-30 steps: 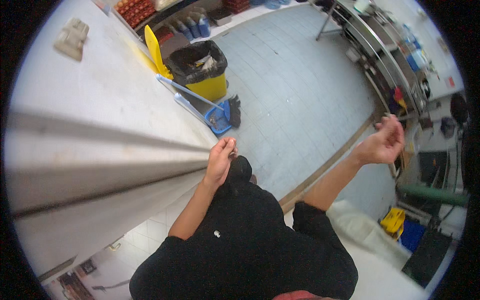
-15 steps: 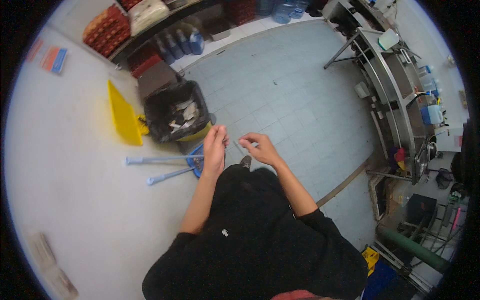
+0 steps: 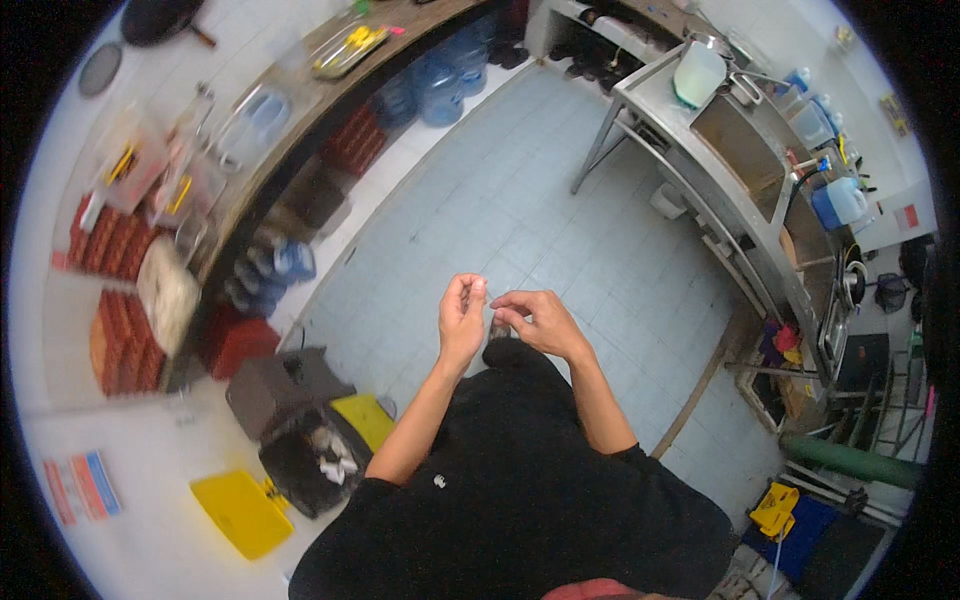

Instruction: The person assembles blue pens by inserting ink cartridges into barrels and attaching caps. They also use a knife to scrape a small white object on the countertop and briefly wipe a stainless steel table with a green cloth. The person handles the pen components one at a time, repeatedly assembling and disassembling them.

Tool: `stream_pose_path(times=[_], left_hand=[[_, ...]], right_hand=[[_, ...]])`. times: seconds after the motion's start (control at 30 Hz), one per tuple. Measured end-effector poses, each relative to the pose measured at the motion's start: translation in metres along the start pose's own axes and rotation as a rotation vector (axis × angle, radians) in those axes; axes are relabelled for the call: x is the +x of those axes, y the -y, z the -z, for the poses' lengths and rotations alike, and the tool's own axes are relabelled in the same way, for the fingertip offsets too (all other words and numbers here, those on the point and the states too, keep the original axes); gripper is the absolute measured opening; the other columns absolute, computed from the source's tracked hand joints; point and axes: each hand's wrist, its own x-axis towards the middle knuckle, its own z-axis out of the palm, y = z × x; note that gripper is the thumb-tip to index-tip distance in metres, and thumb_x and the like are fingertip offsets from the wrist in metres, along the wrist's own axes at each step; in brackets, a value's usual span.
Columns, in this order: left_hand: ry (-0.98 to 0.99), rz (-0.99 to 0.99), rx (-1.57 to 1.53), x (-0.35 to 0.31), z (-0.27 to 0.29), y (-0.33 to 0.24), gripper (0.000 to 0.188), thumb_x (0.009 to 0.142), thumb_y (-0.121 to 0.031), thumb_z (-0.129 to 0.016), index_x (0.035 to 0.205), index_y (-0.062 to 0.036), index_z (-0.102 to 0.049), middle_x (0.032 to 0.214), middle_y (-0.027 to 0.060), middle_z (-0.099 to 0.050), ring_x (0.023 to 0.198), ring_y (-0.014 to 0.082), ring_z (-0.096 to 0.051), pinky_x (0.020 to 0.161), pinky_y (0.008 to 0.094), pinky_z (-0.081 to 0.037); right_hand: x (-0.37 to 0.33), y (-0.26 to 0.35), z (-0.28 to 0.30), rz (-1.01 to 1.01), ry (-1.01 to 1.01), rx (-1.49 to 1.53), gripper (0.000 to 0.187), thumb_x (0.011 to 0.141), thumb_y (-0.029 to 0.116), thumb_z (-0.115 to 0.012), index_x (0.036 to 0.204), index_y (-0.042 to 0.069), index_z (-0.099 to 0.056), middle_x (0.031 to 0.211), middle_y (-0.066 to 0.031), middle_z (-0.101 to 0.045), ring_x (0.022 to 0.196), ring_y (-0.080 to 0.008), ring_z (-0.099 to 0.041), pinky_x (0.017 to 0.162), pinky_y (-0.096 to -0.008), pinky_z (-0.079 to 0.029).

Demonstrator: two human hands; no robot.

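Both of my hands are raised in front of my black shirt (image 3: 500, 480), close together above the tiled floor. My left hand (image 3: 461, 320) is closed, its fingers curled and the thumb against them. My right hand (image 3: 537, 318) is closed in a pinch, with thumb and forefinger pointing at the left hand. A small gap separates the fingertips. Whatever they hold, if anything, is too small and blurred to name. Beneath the right hand, the tip of a shoe (image 3: 501, 329) shows.
At lower left stands a black-lined waste bin (image 3: 285, 465) with a yellow lid (image 3: 243, 513). A long counter (image 3: 262, 150) curves along the left, with water jugs (image 3: 438, 95) below. To the right is a metal sink bench (image 3: 652, 95); a yellow mop wringer (image 3: 775, 511) stands at lower right.
The view has swung right and ahead, so the bin has shifted to the lower left and the counter shows more. My hands are still raised, now slightly closer together.
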Motion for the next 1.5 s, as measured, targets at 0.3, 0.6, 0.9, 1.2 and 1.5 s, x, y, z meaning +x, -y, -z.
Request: stream_pose_path(times=[0.3, 0.6, 0.9, 1.2, 1.5], left_hand=[[-0.057, -0.031, 0.093, 0.284, -0.054, -0.037, 0.02, 0.103, -0.02, -0.058, 0.099, -0.0008, -0.062, 0.093, 0.0024, -0.063, 0.089, 0.009, -0.057, 0.079, 0.0257, -0.047], [0.093, -0.02, 0.126, 0.602, -0.144, -0.014, 0.019, 0.101, -0.019, -0.062, 0.098, 0.0001, -0.065, 0.09, 0.001, -0.063, 0.083, 0.007, -0.055, 0.072, 0.0243, -0.046], [0.614, 0.103, 0.193, 0.883, -0.326, -0.039, 0.022, 0.102, -0.024, -0.06, 0.108, -0.0021, -0.062, 0.1, 0.0039, -0.067, 0.089, 0.0104, -0.061, 0.076, 0.027, -0.049], [0.434, 0.223, 0.126, 1.115, -0.472, -0.005, 0.02, 0.103, -0.026, -0.058, 0.105, -0.006, -0.06, 0.104, 0.0058, -0.068, 0.081, 0.0102, -0.06, 0.069, 0.0244, -0.047], [0.158, 0.213, -0.087, 1.309, -0.552, -0.064, 0.02, 0.103, -0.027, -0.058, 0.107, -0.0077, -0.056, 0.101, 0.0088, -0.068, 0.076, 0.0099, -0.059, 0.067, 0.0245, -0.045]], right_hand=[[0.268, -0.009, 0.187, 0.145, 0.087, -0.251, 0.02, 0.089, 0.021, -0.072, 0.097, 0.003, -0.075, 0.086, -0.0141, -0.075, 0.08, -0.0271, -0.073, 0.073, -0.0373, -0.056], [0.508, -0.112, 0.343, -0.041, 0.071, -0.041, 0.018, 0.09, 0.017, -0.07, 0.101, 0.004, -0.075, 0.089, -0.0086, -0.076, 0.08, -0.0199, -0.072, 0.074, -0.0345, -0.056], [0.648, -0.174, 0.542, -0.208, -0.364, 0.32, 0.02, 0.093, 0.016, -0.068, 0.103, 0.0, -0.074, 0.085, -0.0068, -0.075, 0.076, -0.0119, -0.066, 0.073, -0.0306, -0.054], [0.805, -0.298, 0.759, -0.143, -0.551, 0.07, 0.03, 0.096, 0.03, -0.065, 0.104, 0.003, -0.073, 0.086, -0.0117, -0.073, 0.076, -0.0191, -0.067, 0.073, -0.0351, -0.053], [0.94, -0.379, 0.992, -0.32, -0.724, -0.077, 0.022, 0.09, 0.023, -0.065, 0.101, 0.006, -0.073, 0.087, -0.0152, -0.074, 0.078, -0.0257, -0.071, 0.073, -0.039, -0.054]])
